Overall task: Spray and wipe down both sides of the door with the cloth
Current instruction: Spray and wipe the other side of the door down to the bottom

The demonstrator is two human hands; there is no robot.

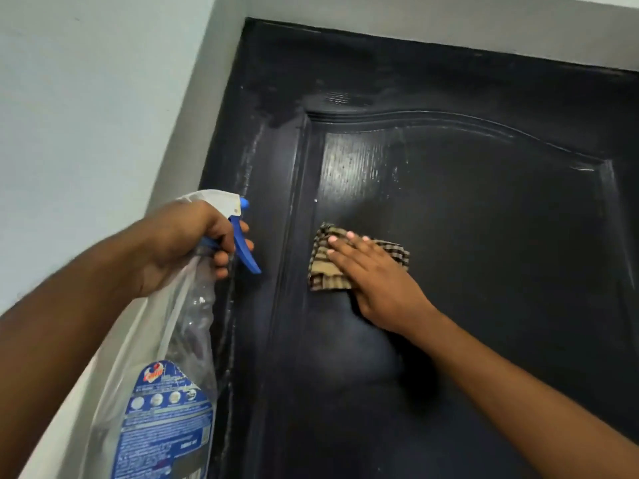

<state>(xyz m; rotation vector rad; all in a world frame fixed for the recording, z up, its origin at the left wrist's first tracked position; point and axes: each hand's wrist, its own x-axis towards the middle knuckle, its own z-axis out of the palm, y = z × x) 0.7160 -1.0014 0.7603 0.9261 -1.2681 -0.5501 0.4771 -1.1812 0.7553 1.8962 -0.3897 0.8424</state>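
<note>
Two hands are raised against a black door (484,236) seen from below. The left hand (183,243) grips the neck of a clear spray bottle (166,392), fingers curled round it just behind the blue trigger (247,250). The bottle's long axis runs from the lower edge of the view up and slightly right. Its blue-tipped nozzle (243,203) points right, toward the door's left edge, and its blue label faces the camera.

The right hand (377,281) lies flat, fingers straight and pointing up and left, pressing a folded checked cloth (325,271) against the door's inset panel. The cloth, in brown, beige and black, is a rough rectangle lying across the panel. Part of it sticks out past the fingertips and to either side of the hand.

An arched moulding (449,121) frames the panel above the cloth. Wet streaks (349,160) shine on the panel's upper left corner, and more run down the door's left side beside the bottle. A grey frame (193,126) borders the door, with a pale wall (86,115) to its left. Nothing lies between nozzle and door.
</note>
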